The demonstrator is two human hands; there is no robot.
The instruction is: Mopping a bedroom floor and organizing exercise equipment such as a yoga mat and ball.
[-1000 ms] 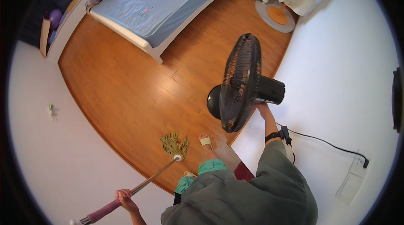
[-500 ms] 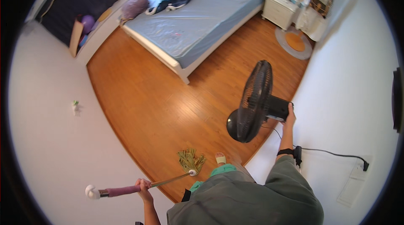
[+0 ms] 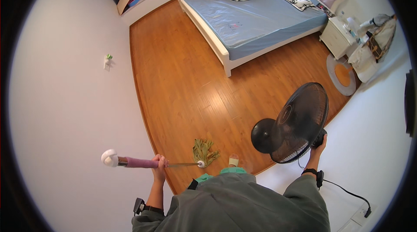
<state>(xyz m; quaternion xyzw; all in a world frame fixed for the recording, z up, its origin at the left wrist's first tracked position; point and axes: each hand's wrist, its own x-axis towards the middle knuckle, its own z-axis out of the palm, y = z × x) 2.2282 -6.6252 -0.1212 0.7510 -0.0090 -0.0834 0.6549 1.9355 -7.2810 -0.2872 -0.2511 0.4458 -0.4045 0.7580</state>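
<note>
My left hand (image 3: 160,165) is wrapped round the shaft of a mop (image 3: 141,163), just below its purple grip and white knobbed end. The mop's greenish-yellow string head (image 3: 205,151) rests on the wooden floor left of my foot. On the right, my right hand (image 3: 320,144) grips a black electric fan (image 3: 299,121) behind its round wire cage. The fan is held up and tilted, its round base (image 3: 263,135) pointing left. The cage partly hides my right fingers.
A bed (image 3: 260,23) with a blue plastic-covered mattress stands ahead. Beside it are a white nightstand (image 3: 338,39) and a round grey-and-orange mat (image 3: 342,75). Walls flank me on both sides. A black cord (image 3: 349,193) runs to a socket at the lower right.
The view has swung left, so the room appears shifted right. The fan has turned, showing more of its cage face. Both hands keep hold of the same things.
</note>
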